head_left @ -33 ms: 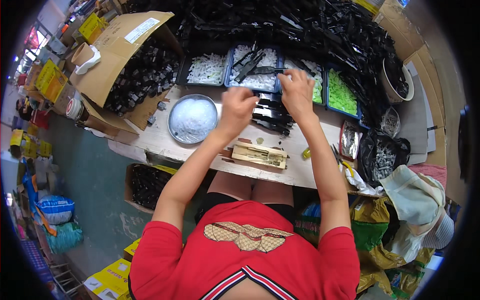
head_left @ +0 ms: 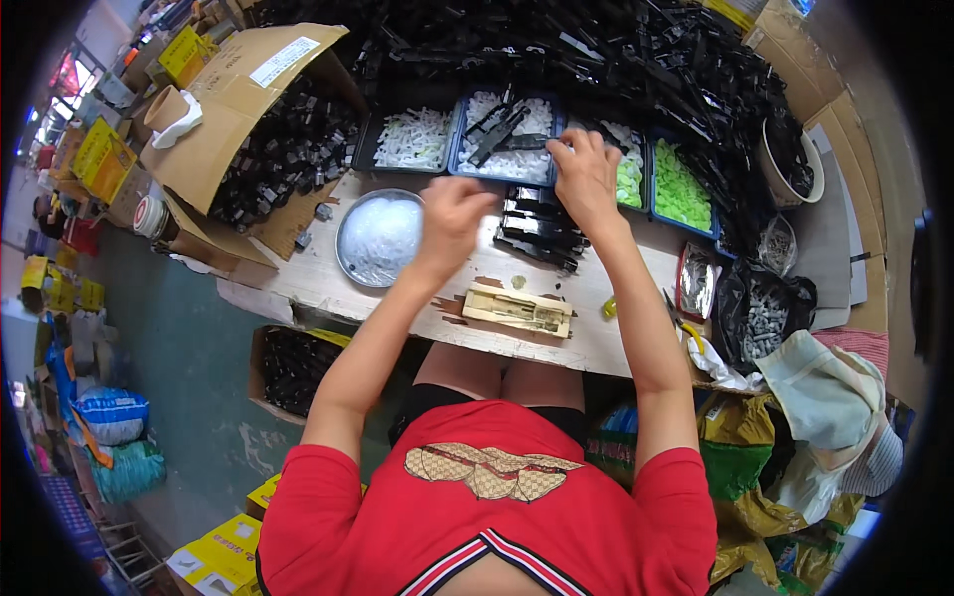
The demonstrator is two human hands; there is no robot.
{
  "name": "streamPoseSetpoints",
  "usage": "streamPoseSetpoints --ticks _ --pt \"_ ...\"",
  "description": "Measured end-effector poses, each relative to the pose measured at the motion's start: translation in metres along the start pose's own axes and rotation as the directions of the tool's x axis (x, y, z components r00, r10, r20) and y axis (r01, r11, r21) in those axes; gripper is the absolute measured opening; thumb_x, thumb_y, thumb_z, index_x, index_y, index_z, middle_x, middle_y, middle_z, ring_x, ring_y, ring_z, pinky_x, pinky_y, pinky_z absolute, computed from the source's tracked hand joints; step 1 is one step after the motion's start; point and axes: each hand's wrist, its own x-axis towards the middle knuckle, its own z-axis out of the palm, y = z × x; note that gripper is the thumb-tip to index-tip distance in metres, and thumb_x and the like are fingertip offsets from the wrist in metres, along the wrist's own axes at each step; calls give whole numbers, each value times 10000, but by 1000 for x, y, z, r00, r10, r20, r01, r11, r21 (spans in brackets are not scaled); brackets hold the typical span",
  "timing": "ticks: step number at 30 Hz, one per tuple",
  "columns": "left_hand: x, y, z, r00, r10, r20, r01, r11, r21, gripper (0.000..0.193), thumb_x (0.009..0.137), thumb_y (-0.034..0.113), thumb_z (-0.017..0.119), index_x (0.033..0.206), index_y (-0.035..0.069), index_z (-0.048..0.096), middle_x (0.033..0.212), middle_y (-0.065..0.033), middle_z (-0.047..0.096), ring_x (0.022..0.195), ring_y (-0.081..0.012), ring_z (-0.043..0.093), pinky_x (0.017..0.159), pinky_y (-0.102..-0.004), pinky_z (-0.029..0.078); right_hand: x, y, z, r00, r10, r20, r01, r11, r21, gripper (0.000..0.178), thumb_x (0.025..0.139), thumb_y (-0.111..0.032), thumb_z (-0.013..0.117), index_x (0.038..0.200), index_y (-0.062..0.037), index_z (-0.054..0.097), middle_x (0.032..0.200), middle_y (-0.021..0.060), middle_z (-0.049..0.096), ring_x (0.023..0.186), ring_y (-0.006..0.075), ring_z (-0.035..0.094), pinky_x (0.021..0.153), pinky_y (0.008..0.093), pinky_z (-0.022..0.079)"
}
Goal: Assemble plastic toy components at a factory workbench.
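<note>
My left hand (head_left: 457, 221) is smeared by motion, its fingers curved, between a round metal bowl (head_left: 343, 233) and several glossy black plastic pieces (head_left: 542, 230) laid in a row. What it holds, if anything, does not show. Farther right, my right hand (head_left: 588, 184) has its fingertips drawn together beside the end of a black strip-shaped part (head_left: 529, 142). That part lies across a blue tray of small white pieces (head_left: 532, 166). Whatever is in the right fingers is hidden. A cream-coloured rectangular block fixture (head_left: 517, 311) lies near the table's front edge.
A tray of light-green pieces (head_left: 681, 184) stands right of the white ones. Black parts (head_left: 596, 50) are heaped behind the trays. An open carton of dark pieces (head_left: 283, 149) stands left. Yellow-handled pliers (head_left: 684, 323) and a black bag of grey pieces (head_left: 763, 323) lie right.
My left hand has moved left, away from the row of black pieces, uncovering more of them. My right hand has shifted slightly and stays by the trays.
</note>
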Motion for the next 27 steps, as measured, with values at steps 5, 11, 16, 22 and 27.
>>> streamPoseSetpoints --ticks 5,11,16,22,27 --pt "-64 -77 -100 937 -312 -155 346 891 293 142 732 12 616 869 21 653 860 -116 571 854 -284 525 765 -372 425 28 4 36 986 -2 169 25 991 -130 236 718 -46 528 928 -113 612 965 75 545 1034 256 447 840 466 313" --pt "-111 -113 -151 854 -489 -175 515 752 412 207 728 55 639 931 17 640 897 -123 540 877 -298 500 792 -391 407 25 9 26 992 16 128 8 982 -189 244 703 -40 540 923 -110 618 926 74 540 982 262 454 819 478 306" --pt "-109 -116 -142 816 -551 -173 566 704 428 282 730 67 641 1010 42 621 926 -128 525 907 -300 499 806 -394 401 26 12 29 989 43 140 -14 979 -205 270 665 -30 575 924 -90 622 942 84 533 963 275 453 797 470 314" --pt "-108 -118 -140 828 -537 -165 542 687 484 283 739 69 628 1021 47 617 924 -122 533 914 -296 510 814 -397 405 31 16 22 981 9 194 3 998 -62 282 664 -28 601 940 -81 597 964 96 518 962 280 461 774 451 323" --pt "-111 -122 -140 811 -557 -180 581 726 369 271 737 56 618 1008 41 619 907 -123 548 893 -304 519 806 -389 411 29 20 18 995 18 99 -19 1000 8 349 651 36 577 968 -108 555 895 42 535 923 246 487 766 415 312"
